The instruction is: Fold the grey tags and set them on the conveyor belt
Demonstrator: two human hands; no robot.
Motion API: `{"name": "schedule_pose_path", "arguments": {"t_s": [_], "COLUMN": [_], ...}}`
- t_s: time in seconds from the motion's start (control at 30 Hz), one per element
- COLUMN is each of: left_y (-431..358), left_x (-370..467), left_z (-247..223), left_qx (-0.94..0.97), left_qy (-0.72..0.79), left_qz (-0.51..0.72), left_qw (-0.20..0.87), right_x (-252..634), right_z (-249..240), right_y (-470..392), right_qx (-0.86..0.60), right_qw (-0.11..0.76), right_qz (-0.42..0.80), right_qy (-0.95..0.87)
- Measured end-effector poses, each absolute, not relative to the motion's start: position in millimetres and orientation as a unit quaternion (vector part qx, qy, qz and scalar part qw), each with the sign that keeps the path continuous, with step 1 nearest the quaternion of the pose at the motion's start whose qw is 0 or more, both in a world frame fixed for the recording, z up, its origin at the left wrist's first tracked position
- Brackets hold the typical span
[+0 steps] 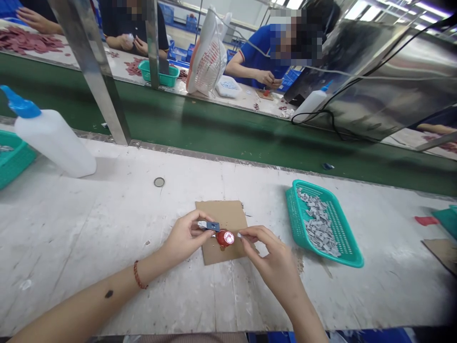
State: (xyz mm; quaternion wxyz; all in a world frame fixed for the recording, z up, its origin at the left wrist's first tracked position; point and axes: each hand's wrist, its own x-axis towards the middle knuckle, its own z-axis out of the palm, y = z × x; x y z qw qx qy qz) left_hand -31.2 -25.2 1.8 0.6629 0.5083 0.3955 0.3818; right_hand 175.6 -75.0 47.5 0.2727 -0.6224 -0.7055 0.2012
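Observation:
My left hand (186,237) pinches a small dark blue-grey flat part (213,226) with a pale end between thumb and fingers. Just beside it, a small red object with a shiny round top (225,237) stands on a piece of brown cardboard (223,210). My right hand (267,247) is closed at the fingertips on a small whitish piece (240,235), held to the right of the red object. Its exact kind is too small to make out. To the right stands a green plastic basket (348,238) with many small grey pieces (321,224) in it.
A white bottle with a blue nozzle (53,136) stands at the left by another green basket (14,162). A bottle cap (159,182) lies on the white table (107,228). Beyond a metal post (96,81) and a green strip (214,124), other people work opposite.

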Motion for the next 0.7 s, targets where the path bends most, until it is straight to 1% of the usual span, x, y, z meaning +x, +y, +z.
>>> {"name": "schedule_pose_path", "arguments": {"t_s": [0.3, 0.7], "left_y": [-26, -26], "left_x": [-32, -31], "left_z": [3, 3], "left_qx": [0.508, 0.505], "left_qy": [0.385, 0.37], "left_qz": [0.389, 0.395], "left_qw": [0.665, 0.672], "right_x": [143, 129], "right_z": [65, 61], "right_y": [-60, -50], "right_qx": [-0.577, -0.563], "right_qw": [0.319, 0.307], "right_qz": [0.257, 0.265], "right_qy": [-0.706, -0.72]}}
